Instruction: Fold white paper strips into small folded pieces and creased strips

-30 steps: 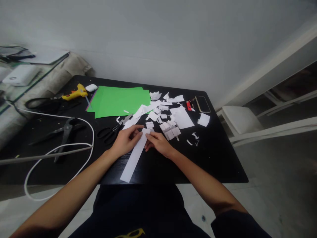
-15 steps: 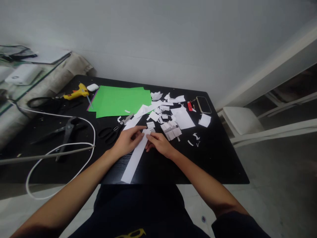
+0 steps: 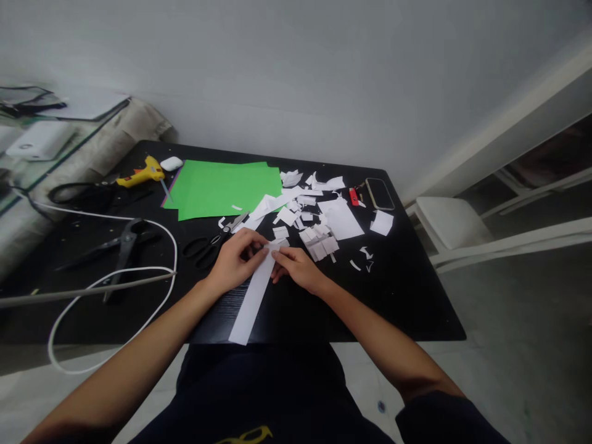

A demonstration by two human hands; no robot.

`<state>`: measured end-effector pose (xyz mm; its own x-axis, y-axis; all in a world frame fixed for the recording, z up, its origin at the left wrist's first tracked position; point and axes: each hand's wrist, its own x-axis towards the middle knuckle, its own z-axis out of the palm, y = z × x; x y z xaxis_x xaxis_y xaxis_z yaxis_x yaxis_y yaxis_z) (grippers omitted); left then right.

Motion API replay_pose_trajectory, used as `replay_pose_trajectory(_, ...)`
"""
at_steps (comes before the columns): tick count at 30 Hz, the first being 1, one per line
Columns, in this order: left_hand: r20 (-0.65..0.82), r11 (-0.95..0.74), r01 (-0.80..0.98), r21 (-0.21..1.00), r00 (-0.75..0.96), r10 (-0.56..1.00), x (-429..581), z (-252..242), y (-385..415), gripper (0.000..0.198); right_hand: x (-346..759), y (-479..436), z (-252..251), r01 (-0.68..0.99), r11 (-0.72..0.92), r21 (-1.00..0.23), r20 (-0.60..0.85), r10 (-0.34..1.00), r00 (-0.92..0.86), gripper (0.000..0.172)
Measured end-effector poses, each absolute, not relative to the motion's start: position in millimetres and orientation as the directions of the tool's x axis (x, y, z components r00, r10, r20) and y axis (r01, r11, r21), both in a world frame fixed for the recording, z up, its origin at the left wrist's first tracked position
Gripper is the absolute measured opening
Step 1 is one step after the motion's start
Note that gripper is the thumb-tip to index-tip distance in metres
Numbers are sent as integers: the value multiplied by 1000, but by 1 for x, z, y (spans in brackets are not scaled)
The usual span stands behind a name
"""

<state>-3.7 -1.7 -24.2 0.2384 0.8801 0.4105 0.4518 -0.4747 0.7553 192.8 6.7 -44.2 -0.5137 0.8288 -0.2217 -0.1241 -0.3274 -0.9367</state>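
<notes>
A long white paper strip (image 3: 252, 306) runs from between my hands down to the table's front edge. At its far end, my left hand (image 3: 238, 260) pinches the strip between thumb and fingers. My right hand (image 3: 298, 267) grips the same end from the other side, thumb on top and fingers curled beneath. The fingertips partly cover that end of the strip. Just left of my left hand lie black-handled scissors (image 3: 203, 248), their blades pointing away to the right. Small cut paper pieces (image 3: 319, 243) lie in a cluster beyond my right hand.
Green sheets (image 3: 222, 188) lie at the back, with a yellow glue gun (image 3: 143, 174) to their left. White scraps, a larger white sheet (image 3: 345, 221), a red lighter (image 3: 354, 197) and a phone (image 3: 380, 193) are on the right. A white cable (image 3: 173, 246) loops over the left side.
My left fingers have curled in closer at the strip's far end. The strip's near end has shifted slightly to the right. My right hand stays in nearly the same place.
</notes>
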Motion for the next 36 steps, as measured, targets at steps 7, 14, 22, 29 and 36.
replay_pose_trajectory(7, 352, -429, 389, 816, 256, 901, -6, -21, -2, 18, 192, 6, -40, -159, -350, -923, -231, 836, -498, 51)
replay_pose_trajectory(14, 279, -354, 327, 876, 253, 926, -6, -22, 2, 27, 194, 6, -39, -211, -362, -908, -245, 868, -433, 47)
replay_pose_trajectory(22, 180, -241, 280, 929, 227, 957, -3, -26, 2, 21, 194, 7, -41, -248, -380, -891, -256, 871, -419, 46)
replay_pose_trajectory(29, 83, -142, 238, 961, 243, 967, -3, -24, 2, 25, 194, 6, -40, -245, -367, -897, -246, 877, -413, 45)
replay_pose_trajectory(36, -45, 9, 127, 992, 288, 957, 1, -22, -4, 32, 194, 4, -37, -239, -353, -904, -236, 881, -409, 43)
